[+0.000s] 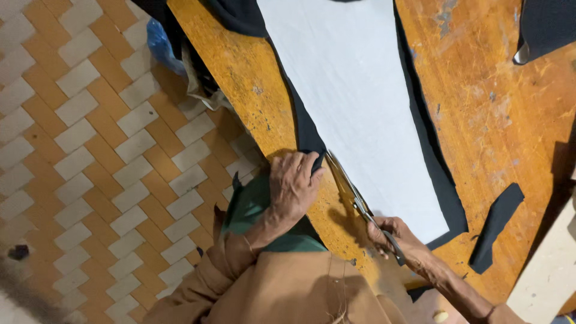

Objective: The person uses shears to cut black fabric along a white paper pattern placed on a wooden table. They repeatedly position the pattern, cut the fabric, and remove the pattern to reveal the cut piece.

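- Scissors (354, 195): metal, lying at a slant across the desk edge, blades pointing up-left toward the corner of the black cloth (307, 129), handles down-right in the right hand.
- Right hand (399, 237): fingers curled through the scissor handles, closed around them; forearm runs in from the lower right, bare wrist.
- Left hand (293, 186): palm down at the desk's near edge, fingers bent, pinching the loose end of the black cloth just beside the blade tips. Brown sleeve behind it, elbow bent.
- Black cloth lies flat and long down the desk, under a white pattern sheet (354, 102); only a narrow dark border shows along both sides of the sheet.
- Blade tips sit at the cloth's near-left edge, between the two hands.
- Black offcut strip (497, 227) lies alone, right of the sheet's lower corner, apart from it.
- Another dark piece (549, 24) at the top-right corner.
- Desk (492, 120): worn orange wood, scratched and stained.
- Floor (90, 150): orange and pale tiles in a woven pattern; blue bag (161, 42) near the desk's far-left side.
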A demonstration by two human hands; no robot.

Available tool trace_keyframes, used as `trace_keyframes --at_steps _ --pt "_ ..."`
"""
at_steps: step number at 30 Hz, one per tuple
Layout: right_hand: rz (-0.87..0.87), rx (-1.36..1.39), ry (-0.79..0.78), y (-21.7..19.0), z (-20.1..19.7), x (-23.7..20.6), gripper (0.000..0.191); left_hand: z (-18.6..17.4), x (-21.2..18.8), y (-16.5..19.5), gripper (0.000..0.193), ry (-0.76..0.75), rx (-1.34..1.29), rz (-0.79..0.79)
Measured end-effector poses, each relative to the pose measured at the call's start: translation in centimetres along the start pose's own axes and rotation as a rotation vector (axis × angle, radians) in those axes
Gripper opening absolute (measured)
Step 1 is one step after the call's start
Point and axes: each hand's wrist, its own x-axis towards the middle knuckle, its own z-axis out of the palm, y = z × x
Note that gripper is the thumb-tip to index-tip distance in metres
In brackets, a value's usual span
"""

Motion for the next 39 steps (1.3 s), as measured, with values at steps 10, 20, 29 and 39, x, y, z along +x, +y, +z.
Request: trace_keyframes --at_steps 10,20,29,39 --pt "-0.083 0.006 -0.145 -4.3 0.4 -0.4 0.073 -0.3 0.2 0.5 0.017 0.116 -0.107 0.073" --pt "-0.158 0.008 -0.106 -7.9 1.5 1.1 0.071 -1.8 0.8 -0.1 0.021 -0.012 -0.188 0.125" --pt "-0.03 0.123 -0.036 -8.2 1.6 1.6 0.054 -2.8 1.5 0.0 0.033 -0.09 -0.173 0.085" --pt "-0.058 0.1 -0.055 -8.5 1.4 1.9 0.061 -3.9 1.8 -0.9 0.033 -0.212 -0.255 -0.072"
